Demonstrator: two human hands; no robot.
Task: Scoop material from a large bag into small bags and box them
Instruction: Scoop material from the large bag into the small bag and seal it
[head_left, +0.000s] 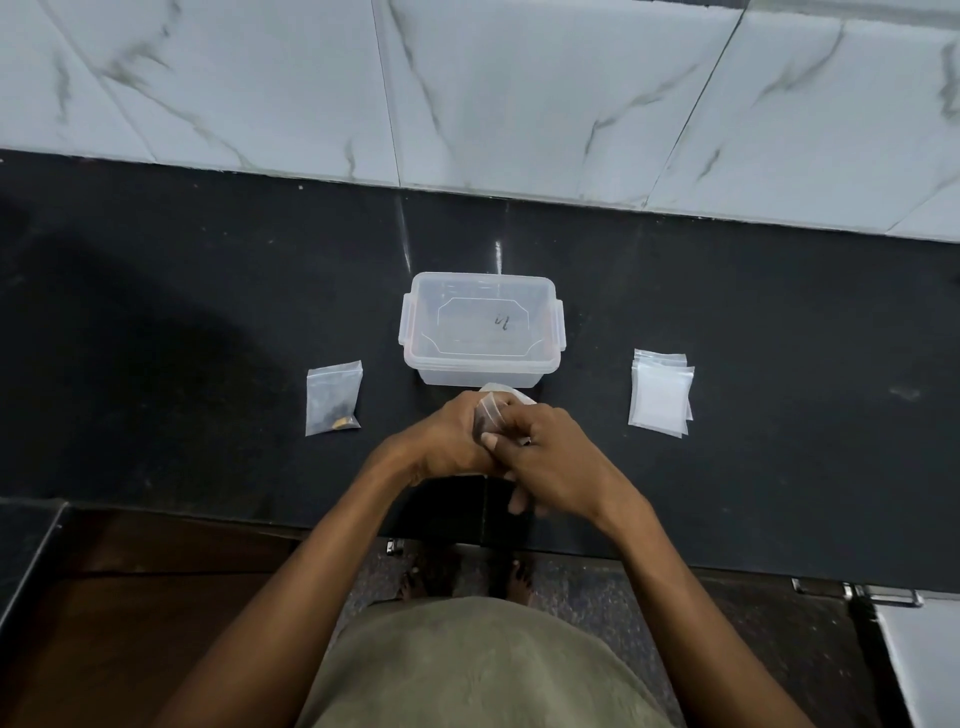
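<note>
Sealing looks to be the step: left hand (449, 441) and right hand (545, 460) pinch a small clear plastic bag (488, 415) (dark contents), next needing dropping into the clear lidless plastic box (480, 327).

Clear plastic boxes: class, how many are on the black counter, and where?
1. The clear plastic box stands open at the middle of the black counter, beyond both hands; nothing shows inside it.

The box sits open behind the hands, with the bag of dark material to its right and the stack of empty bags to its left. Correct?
Not quite: the sides are swapped. In the head view the bag of dark material lies left of the box, and the stack of empty bags lies right. The box does sit open behind the hands.
</note>
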